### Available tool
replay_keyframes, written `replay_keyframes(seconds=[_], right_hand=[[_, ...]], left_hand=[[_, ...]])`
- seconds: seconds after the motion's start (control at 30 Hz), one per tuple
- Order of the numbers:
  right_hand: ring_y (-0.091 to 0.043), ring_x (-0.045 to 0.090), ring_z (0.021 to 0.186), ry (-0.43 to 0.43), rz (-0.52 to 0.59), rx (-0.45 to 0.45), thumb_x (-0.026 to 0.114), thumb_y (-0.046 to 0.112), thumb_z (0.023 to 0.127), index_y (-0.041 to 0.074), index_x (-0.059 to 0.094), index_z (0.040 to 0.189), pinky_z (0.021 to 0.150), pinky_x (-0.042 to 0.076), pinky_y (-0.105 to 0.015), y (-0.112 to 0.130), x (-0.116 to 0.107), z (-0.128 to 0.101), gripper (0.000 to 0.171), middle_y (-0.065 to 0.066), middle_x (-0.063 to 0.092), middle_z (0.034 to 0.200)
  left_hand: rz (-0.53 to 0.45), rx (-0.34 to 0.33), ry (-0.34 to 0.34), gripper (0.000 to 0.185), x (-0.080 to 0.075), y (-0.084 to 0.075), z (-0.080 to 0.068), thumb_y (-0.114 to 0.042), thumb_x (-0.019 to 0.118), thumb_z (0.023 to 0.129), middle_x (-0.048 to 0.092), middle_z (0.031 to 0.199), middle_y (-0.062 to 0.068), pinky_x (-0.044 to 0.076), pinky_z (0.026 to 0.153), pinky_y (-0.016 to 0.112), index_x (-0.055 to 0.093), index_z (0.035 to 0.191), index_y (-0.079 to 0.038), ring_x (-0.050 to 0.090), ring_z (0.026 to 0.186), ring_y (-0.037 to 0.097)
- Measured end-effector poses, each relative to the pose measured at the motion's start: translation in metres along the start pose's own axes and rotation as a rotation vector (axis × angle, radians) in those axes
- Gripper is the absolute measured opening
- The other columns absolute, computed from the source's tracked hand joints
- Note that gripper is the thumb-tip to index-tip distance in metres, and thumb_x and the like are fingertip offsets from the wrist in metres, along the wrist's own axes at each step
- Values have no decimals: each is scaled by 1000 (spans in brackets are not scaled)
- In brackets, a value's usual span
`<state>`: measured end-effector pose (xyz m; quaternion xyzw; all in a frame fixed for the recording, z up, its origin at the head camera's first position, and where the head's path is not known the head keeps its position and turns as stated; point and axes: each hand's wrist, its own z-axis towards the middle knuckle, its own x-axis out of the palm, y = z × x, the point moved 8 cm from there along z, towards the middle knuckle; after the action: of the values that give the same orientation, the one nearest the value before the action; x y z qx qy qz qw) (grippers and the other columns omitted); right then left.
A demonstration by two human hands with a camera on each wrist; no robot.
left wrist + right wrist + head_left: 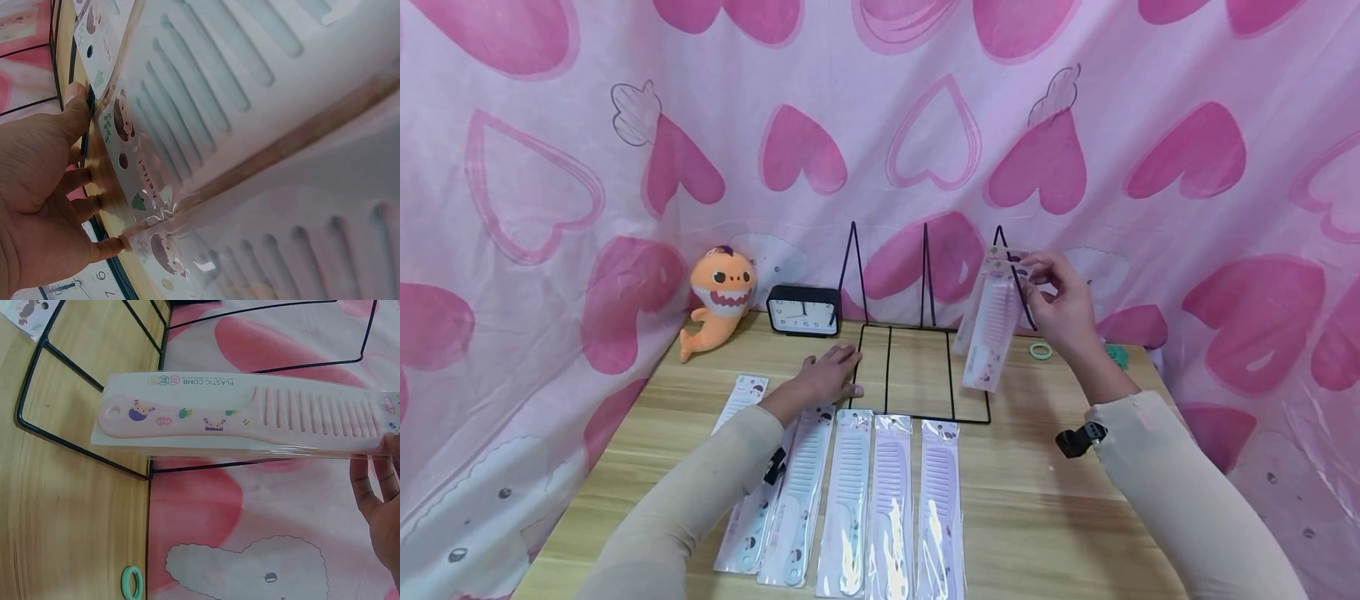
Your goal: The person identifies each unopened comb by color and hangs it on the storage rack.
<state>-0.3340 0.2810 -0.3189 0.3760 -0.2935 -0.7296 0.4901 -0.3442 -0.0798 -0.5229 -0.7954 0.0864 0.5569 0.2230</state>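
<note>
Right hand (1063,308): my fingers (375,487) pinch the top of a packaged pink comb (992,329), holding it up against the right prong of the black wire rack (925,392).
Left hand (827,375): fingers flat and relaxed, gripping nothing, pressing on the bench (1045,500) at the rack's left edge.
Comb: hangs handle-down over the rack's right side, off the bench.
Row: five more packaged combs (891,500) lie side by side near me.
Back: clock (803,311), orange plush (721,300), green ring (1040,351).

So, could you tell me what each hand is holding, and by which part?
The right hand pinches a packaged pink comb by the top end of its packet. The left hand holds nothing; it rests flat by the wire rack.
</note>
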Motion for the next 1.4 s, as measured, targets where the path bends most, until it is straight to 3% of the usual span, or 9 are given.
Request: replay_keyframes(seconds=[0.13,0.4,0.63,0.93,1.3,1.4], right_hand=[[-10,62,97,-3,-25,14,61,-17,97,-3,67,130,73,58,-8,-3,-1,4,36,19,66,116],[-3,60,95,5,-41,18,62,-14,100,-3,65,134,71,56,-6,-4,-1,7,36,12,63,114],[-3,60,95,17,-47,1,64,-15,101,-3,64,136,71,55,-7,0,1,7,37,13,61,115],[-8,60,98,26,-59,-3,65,-11,103,-1,63,138,75,55,-7,1,1,5,37,15,59,120],[-7,66,97,0,-36,-24,70,-11,100,2,66,140,76,58,-10,-3,-4,5,42,1,64,109],[-6,66,97,-2,-67,-9,72,-7,101,3,65,141,77,58,-11,-8,-7,3,42,-7,66,111]], left_hand=[[-17,2,4,82,0,0,0,-52,57,113,14,188,12,18,135,76,24,177,-13,11,174,39],[-62,4,9,86,7,9,12,-58,59,111,13,188,11,17,133,80,24,177,-15,10,174,40],[-40,26,-10,88,15,16,20,-62,58,110,14,188,10,20,130,82,25,177,-16,12,174,41],[15,11,-4,80,-3,-5,0,-51,56,114,16,187,13,21,134,77,25,177,-11,14,174,40],[-39,14,-10,89,15,14,19,-61,60,109,13,188,10,17,132,81,25,178,-17,10,174,40],[-43,10,-2,87,13,12,15,-58,60,110,14,188,11,16,132,81,25,177,-15,11,174,40]])
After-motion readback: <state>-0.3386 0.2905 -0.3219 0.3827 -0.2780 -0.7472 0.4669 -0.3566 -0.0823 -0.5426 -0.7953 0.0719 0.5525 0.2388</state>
